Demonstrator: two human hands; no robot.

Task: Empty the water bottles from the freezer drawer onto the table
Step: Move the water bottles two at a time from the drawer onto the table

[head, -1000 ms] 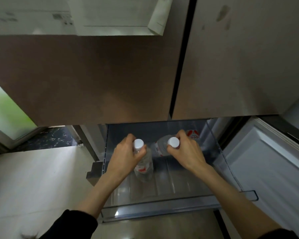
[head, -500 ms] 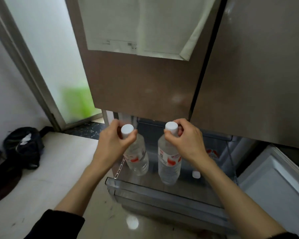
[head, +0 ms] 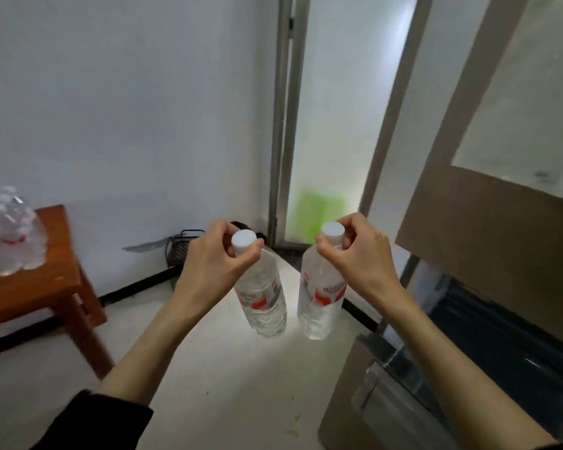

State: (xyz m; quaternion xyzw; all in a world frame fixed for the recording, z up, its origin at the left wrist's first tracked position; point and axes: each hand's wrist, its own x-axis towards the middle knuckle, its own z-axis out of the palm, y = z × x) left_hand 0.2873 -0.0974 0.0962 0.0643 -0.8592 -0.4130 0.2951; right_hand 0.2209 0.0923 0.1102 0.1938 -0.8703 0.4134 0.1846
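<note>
Each hand has its grip pinching a bottle just under the white cap: the left hand (head: 213,264) carries the left bottle (head: 263,300), and the right hand (head: 355,258) carries the right bottle (head: 320,300). Both bottles hang upright in the air above the pale floor (head: 225,368), near each other but apart, their red labels facing out.

The worktop (head: 26,287), a small reddish wooden one, stands at the far left against the white wall (head: 127,108), with a shrink-wrapped pack of bottles (head: 9,235) resting on it. The open freezer drawer (head: 403,401) juts out at the near right under the brown fridge door (head: 488,228).

To my eye the carry across is the step in hand. A cap-neck pinch lets a full bottle swing, so a smooth, level walk and a gentle set-down base first would serve best. The bare wood in front of and to the right of the pack looks like the place to land them. The floor between is open; the worktop's near corner and leg (head: 88,329) are the edges to mind.
</note>
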